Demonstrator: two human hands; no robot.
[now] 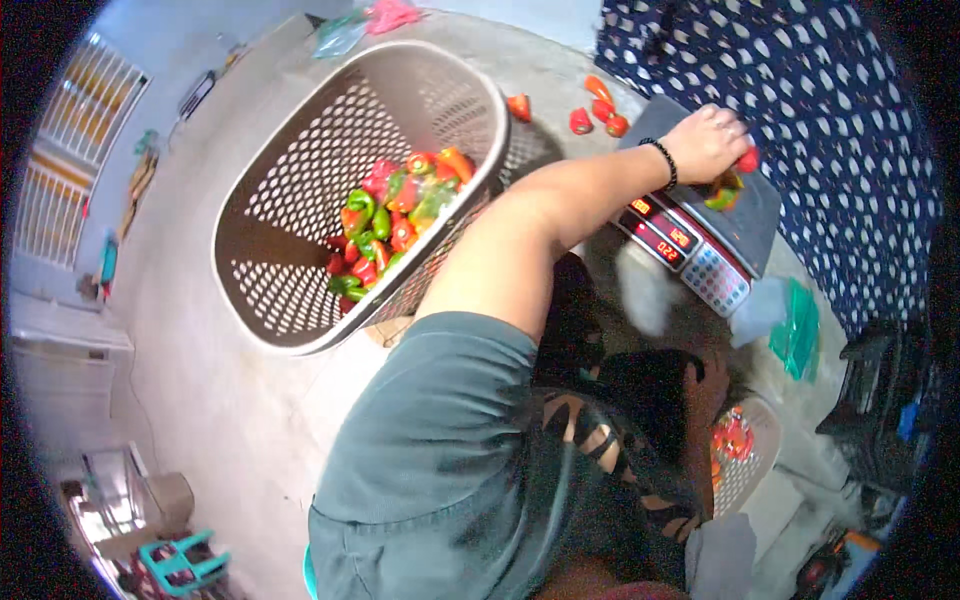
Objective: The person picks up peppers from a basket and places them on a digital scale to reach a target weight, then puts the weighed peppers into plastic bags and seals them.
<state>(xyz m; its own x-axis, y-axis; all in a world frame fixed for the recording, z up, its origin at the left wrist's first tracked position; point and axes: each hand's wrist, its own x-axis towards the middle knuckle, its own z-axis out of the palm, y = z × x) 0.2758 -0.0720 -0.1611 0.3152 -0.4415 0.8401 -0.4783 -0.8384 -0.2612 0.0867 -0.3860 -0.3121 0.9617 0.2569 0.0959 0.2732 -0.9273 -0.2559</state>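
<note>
My left hand, with a dark beaded bracelet, reaches over the grey plate of a digital scale. Its fingers are closed around a red pepper and a yellow-green pepper; whether these touch the plate is unclear. Red digits glow on the scale's display, beside its keypad. My right hand is low at the right, in shadow, its fingers hard to make out. A large plastic basket at the left holds red, green and orange peppers, some under clear plastic.
Several red and orange peppers lie on the floor behind the scale. A green plastic bag is at the right, above a smaller basket with red contents. Patterned dark cloth hangs beyond the scale. A teal plastic stool stands lower left.
</note>
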